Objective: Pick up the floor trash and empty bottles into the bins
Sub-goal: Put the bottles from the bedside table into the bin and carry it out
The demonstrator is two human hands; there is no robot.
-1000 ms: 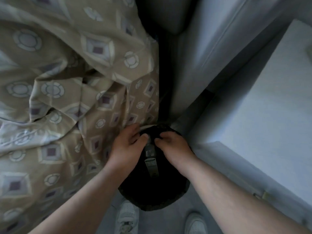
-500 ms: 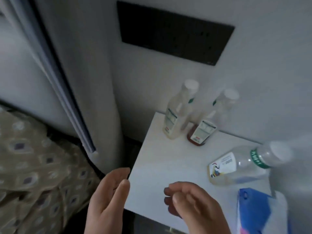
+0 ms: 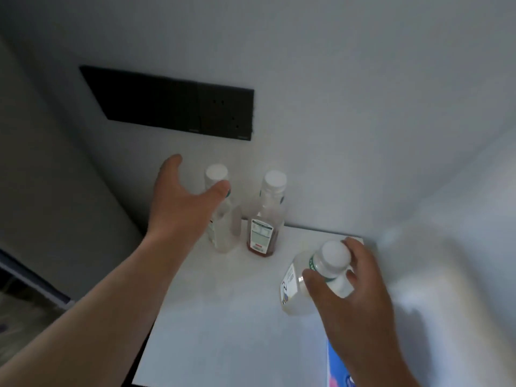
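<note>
Three clear plastic bottles with white caps stand or lie on a white bedside table point(image 3: 223, 317). My left hand point(image 3: 181, 202) is spread around the upper part of the left upright bottle point(image 3: 223, 233), thumb on its neck, fingers apart. The middle bottle point(image 3: 265, 219) stands upright with a little reddish liquid at its bottom. My right hand point(image 3: 354, 297) grips the neck of the tilted bottle point(image 3: 296, 286) at the right, just below its cap.
A black socket panel point(image 3: 173, 104) sits on the wall above the table. A blue packet point(image 3: 339, 367) lies at the table's near right edge. Patterned bedding point(image 3: 16, 325) shows at the lower left.
The view swung up from the black bin by the bed to the table. Both hands left the bin and reached out to the bottles; the right hand closed on the tilted bottle.
</note>
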